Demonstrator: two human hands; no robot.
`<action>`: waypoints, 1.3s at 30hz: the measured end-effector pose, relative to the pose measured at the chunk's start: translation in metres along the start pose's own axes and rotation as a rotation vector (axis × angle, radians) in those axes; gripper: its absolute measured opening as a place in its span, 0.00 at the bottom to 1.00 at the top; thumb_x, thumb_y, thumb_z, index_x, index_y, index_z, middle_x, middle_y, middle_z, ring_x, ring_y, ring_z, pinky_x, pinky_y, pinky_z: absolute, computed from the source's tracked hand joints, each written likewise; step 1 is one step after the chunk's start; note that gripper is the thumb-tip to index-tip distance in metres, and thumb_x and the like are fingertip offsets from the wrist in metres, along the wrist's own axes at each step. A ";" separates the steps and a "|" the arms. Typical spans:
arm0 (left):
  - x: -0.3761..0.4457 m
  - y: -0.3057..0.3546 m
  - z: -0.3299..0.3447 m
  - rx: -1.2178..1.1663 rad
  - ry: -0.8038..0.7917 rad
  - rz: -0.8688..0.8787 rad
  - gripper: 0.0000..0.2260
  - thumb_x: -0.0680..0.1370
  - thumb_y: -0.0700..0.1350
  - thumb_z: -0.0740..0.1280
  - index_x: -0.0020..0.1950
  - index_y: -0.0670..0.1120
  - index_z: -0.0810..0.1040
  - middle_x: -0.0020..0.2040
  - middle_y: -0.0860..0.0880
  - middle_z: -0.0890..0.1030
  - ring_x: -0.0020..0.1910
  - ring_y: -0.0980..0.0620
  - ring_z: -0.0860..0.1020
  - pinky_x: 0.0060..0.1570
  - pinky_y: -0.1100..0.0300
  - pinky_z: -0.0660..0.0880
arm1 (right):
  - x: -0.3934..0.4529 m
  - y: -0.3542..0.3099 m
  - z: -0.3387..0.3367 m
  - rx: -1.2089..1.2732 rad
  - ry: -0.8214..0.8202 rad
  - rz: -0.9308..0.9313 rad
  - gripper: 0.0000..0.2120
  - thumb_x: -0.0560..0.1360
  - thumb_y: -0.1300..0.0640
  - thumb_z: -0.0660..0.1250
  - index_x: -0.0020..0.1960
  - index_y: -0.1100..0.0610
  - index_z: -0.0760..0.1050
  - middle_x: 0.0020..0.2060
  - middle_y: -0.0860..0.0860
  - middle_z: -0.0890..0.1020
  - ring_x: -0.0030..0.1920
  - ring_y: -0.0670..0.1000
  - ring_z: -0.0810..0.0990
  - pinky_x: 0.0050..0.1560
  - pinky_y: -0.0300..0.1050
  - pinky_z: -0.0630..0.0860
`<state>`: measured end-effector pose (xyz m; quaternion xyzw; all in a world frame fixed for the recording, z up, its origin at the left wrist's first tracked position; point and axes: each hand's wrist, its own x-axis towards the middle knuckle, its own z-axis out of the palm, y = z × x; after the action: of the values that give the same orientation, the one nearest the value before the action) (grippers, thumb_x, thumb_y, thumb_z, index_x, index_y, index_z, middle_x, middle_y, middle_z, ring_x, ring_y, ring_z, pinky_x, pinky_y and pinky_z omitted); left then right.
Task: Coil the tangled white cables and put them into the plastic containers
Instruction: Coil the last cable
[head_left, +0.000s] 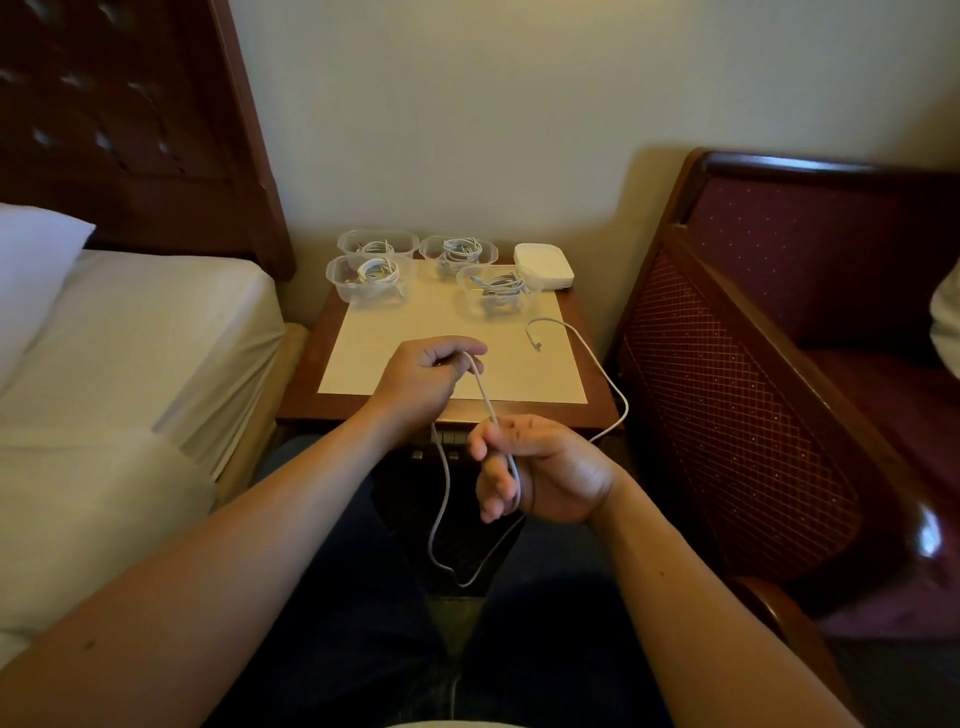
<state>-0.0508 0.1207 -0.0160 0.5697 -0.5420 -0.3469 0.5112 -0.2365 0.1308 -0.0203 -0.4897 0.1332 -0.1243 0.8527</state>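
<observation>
A white cable (480, 387) runs taut btwn your two hands above the near edge of the bedside table (306, 379): your left hand (428, 376) has fingers curled round one stretch, your right hand (540, 470) pinches it w/ thumb and forefinger, other fingers loosely curled, a slack loop hanging over your lap. Its free end w/ the connector (537, 344) lies on the cream table mat (415, 332), near the front-right of four clear plastic containers (370, 278), each holding a coiled white cable, w/ a stack of white lids (543, 262) at the back right. A bed (130, 338) stands left of the table, a red upholstered armchair (779, 389) right.
</observation>
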 end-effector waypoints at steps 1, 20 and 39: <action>0.000 -0.002 0.002 -0.002 0.024 -0.018 0.11 0.83 0.34 0.61 0.57 0.40 0.83 0.45 0.45 0.82 0.28 0.65 0.75 0.34 0.75 0.68 | 0.001 0.000 0.002 0.012 -0.013 0.003 0.12 0.84 0.57 0.55 0.52 0.61 0.75 0.33 0.53 0.82 0.40 0.55 0.86 0.45 0.48 0.81; -0.035 -0.010 0.026 0.352 -0.267 -0.083 0.10 0.79 0.39 0.64 0.42 0.42 0.82 0.40 0.47 0.83 0.42 0.52 0.79 0.46 0.59 0.73 | -0.009 -0.023 0.016 0.172 0.533 -0.358 0.21 0.81 0.46 0.56 0.61 0.62 0.74 0.50 0.56 0.87 0.43 0.50 0.88 0.35 0.41 0.84; -0.047 0.007 0.026 0.556 -0.440 -0.067 0.08 0.81 0.38 0.61 0.50 0.41 0.81 0.48 0.41 0.82 0.48 0.44 0.79 0.45 0.51 0.75 | 0.003 -0.011 0.014 0.100 0.429 -0.432 0.21 0.84 0.59 0.56 0.74 0.65 0.63 0.68 0.62 0.77 0.66 0.63 0.79 0.64 0.55 0.79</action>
<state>-0.0851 0.1616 -0.0232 0.6160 -0.6940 -0.3170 0.1961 -0.2296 0.1355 -0.0041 -0.4265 0.1967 -0.4098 0.7819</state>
